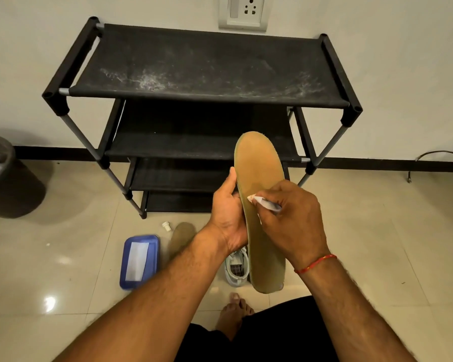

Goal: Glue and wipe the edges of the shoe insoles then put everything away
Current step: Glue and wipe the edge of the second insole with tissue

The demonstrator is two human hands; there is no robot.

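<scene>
Right hand [296,218] pinches glue tube [264,203], nozzle at insole [259,163] left edge; left hand [228,212] grips that insole, held above floor [377,231]. My read: gluing midway; second insole [182,236] on floor, wiping, tidying remain.

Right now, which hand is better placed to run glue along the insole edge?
Right: the right hand holds the tube with its tip at the insole, while the left hand grips the insole.

Dusty black shoe rack [202,71] against wall [403,74]; socket [242,11] above; dark bin [0,173] left; cable [439,155] right.
</scene>
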